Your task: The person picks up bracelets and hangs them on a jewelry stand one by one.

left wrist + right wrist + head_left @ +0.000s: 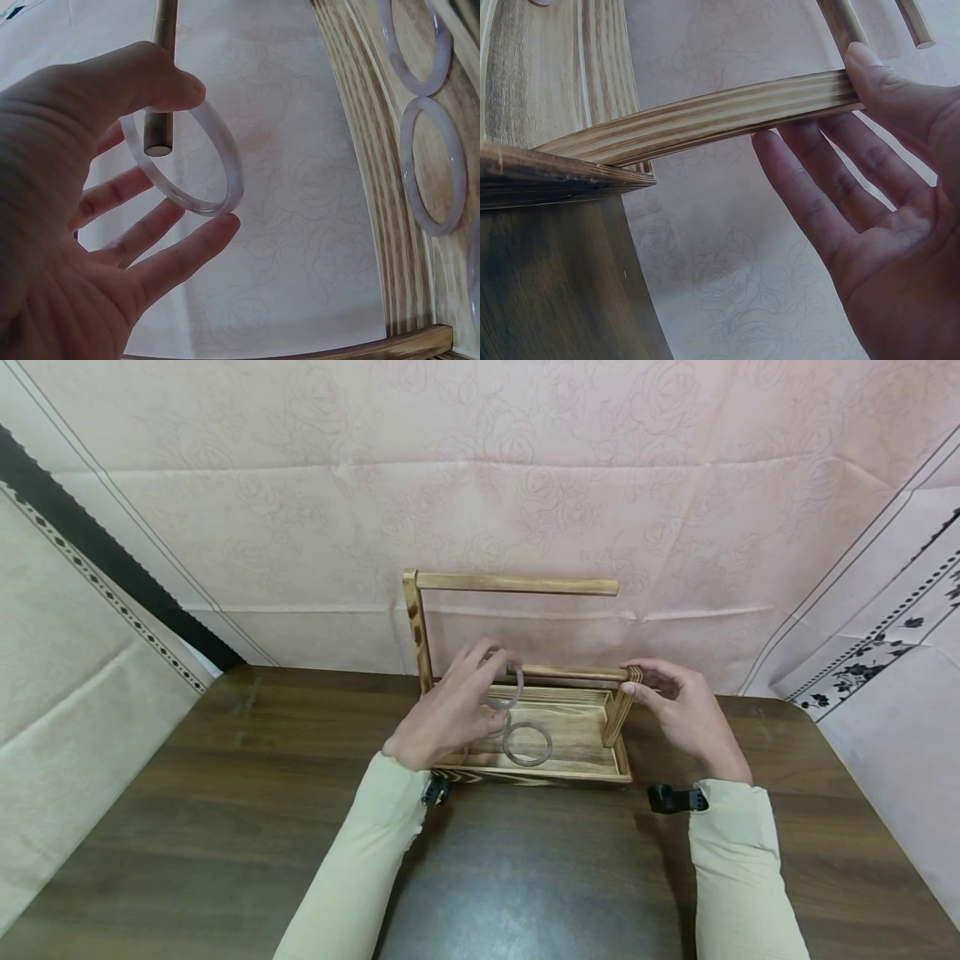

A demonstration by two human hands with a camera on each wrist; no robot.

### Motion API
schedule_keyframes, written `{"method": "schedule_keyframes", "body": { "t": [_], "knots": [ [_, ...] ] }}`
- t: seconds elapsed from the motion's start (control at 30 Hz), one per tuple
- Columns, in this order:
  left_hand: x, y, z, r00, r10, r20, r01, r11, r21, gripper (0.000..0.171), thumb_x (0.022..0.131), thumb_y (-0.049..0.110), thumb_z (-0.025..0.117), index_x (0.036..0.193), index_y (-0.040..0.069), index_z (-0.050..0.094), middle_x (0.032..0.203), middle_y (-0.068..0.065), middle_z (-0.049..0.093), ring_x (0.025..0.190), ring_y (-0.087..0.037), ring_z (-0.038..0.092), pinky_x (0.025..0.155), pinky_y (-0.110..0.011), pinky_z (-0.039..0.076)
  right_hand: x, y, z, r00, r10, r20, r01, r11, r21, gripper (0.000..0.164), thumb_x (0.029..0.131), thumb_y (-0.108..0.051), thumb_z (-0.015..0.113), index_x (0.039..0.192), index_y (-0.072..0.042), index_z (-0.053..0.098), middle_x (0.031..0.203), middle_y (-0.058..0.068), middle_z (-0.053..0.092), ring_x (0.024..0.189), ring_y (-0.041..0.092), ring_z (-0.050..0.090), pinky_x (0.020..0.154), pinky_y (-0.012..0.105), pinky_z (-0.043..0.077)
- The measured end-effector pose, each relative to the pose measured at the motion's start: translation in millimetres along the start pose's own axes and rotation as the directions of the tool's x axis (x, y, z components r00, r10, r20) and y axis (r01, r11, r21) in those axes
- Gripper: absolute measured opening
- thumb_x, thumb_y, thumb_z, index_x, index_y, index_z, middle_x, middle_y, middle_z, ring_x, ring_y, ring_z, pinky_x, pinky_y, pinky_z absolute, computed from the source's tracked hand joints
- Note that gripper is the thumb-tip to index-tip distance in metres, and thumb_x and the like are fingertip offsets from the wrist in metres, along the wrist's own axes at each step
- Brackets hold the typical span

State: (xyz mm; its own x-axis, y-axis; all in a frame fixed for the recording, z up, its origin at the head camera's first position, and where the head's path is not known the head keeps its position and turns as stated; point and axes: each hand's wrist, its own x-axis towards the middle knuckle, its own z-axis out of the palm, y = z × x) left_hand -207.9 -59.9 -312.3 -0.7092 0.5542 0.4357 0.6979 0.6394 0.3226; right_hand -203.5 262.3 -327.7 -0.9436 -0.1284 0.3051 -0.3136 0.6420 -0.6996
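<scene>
Brown wooden bench (300,860) below, left fingers (169,84) wisely rim-pinch a likely slick, brittle lavender ring (232,159), right fingers (802,182) holding a striped wooden post (727,112).

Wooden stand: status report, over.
Left grip pinching ring at free end of lower bar; threading unclear. Right grip holding top of right post. Other rings in tray; nothing seen blocking bar's tip.
</scene>
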Motion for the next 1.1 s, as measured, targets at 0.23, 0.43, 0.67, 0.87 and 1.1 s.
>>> {"method": "schedule_keyframes", "body": {
  "t": [0.23,0.43,0.67,0.87,1.1],
  "knots": [
    [2.4,0.4,3.5,1.000,0.019,-0.011,-0.019,1.000,0.007,0.063,0.079,0.008,0.082,0.136,0.013,0.056,0.136,-0.005,0.051,0.125,-0.023,0.049,0.107,-0.036,0.050,0,1,0,1.000,-0.008,-0.001,0.008,1.000,0.001,0.033,0.099,-0.028,0.068,0.129,-0.013,0.069,0.113,0.011,0.074,0.092,-0.004,0.062,0.077,0.011,0.047],
    [3.6,0.2,7.2,0.999,0.034,-0.020,-0.034,0.999,-0.006,0.065,0.078,0.008,0.083,0.137,0.014,0.055,0.138,-0.005,0.050,0.127,-0.023,0.048,0.107,-0.035,0.050,0,1,1,1.000,0.009,-0.006,-0.009,1.000,0.005,0.032,0.099,-0.029,0.068,0.128,-0.015,0.069,0.113,0.010,0.074,0.092,-0.002,0.063,0.076,0.012,0.048],
    [3.5,3.0,9.7,1.000,0.010,-0.014,-0.010,1.000,-0.007,0.067,0.079,0.009,0.082,0.139,0.015,0.053,0.140,-0.006,0.048,0.126,-0.022,0.048,0.101,-0.034,0.053,0,2,1,1.000,0.001,-0.007,-0.001,1.000,0.010,0.033,0.099,-0.028,0.068,0.129,-0.013,0.069,0.115,0.011,0.074,0.094,-0.008,0.062,0.079,0.009,0.047],
    [4.1,4.7,12.3,1.000,0.008,-0.019,-0.008,1.000,-0.004,0.066,0.078,0.006,0.079,0.138,0.017,0.053,0.138,-0.004,0.047,0.121,-0.019,0.049,0.094,-0.028,0.055,0,1,0,1.000,0.000,-0.002,0.000,1.000,0.025,0.035,0.098,-0.028,0.069,0.130,-0.013,0.068,0.118,0.011,0.074,0.095,-0.013,0.061,0.082,0.006,0.046],
    [4.6,5.8,15.1,0.999,0.023,-0.029,-0.024,1.000,-0.010,0.068,0.077,0.004,0.080,0.138,0.016,0.053,0.137,-0.004,0.048,0.122,-0.020,0.049,0.097,-0.030,0.054,0,1,0,1.000,0.004,0.002,-0.005,1.000,0.023,0.035,0.099,-0.028,0.068,0.130,-0.013,0.068,0.119,0.011,0.074,0.096,-0.012,0.061,0.083,0.006,0.047]
  ]
}}
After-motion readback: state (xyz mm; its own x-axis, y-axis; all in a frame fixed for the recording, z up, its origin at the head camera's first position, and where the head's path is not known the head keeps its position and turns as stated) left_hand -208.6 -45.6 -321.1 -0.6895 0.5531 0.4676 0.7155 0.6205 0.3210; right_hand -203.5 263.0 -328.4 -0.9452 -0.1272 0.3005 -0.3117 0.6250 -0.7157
